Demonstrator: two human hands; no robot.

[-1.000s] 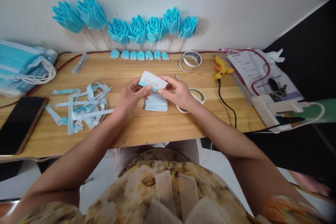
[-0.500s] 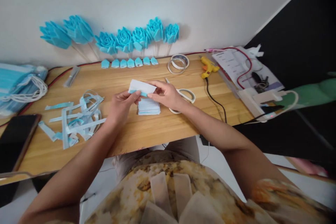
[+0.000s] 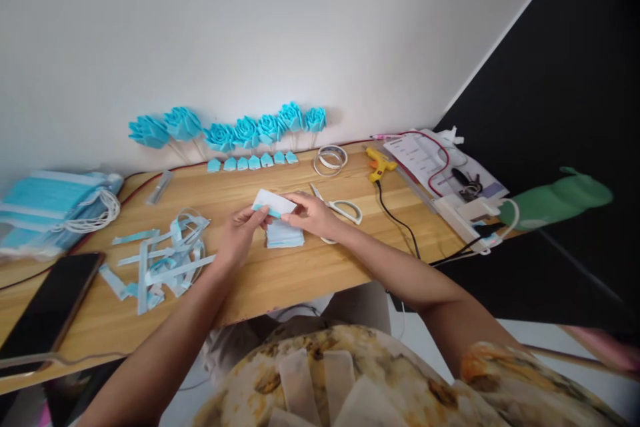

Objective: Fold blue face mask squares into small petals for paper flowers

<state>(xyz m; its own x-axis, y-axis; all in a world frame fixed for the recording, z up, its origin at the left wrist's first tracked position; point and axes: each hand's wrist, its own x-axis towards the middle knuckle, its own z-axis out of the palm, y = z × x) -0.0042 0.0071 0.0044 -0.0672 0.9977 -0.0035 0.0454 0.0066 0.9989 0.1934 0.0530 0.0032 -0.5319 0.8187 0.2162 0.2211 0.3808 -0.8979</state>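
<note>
Between both hands I hold a small white and light-blue piece of face-mask fabric (image 3: 274, 203), just above the table. My left hand (image 3: 243, 229) pinches its left end with the thumb on top. The other end is gripped by my right hand (image 3: 313, 215), thumb in front and fingers behind. Directly below lies a neat stack of similar cut pieces (image 3: 285, 235), partly covered by the held piece. White-handled scissors (image 3: 346, 211) lie beside my right hand, partly hidden under it. Left of my left hand is a tangle of trimmed mask strips and ear loops (image 3: 170, 259).
Blue fabric flowers (image 3: 246, 132) on sticks lean along the wall behind a row of small folded blue pieces (image 3: 254, 162). Tape rolls (image 3: 331, 160) and a yellow glue gun (image 3: 380, 163) sit right. A phone (image 3: 53, 303) and bagged masks (image 3: 45, 203) lie left; a power strip (image 3: 463, 213) far right.
The camera view has tilted upward, so the table items appear lower. The fabric piece stays in both hands, with its blue strip now showing slightly less.
</note>
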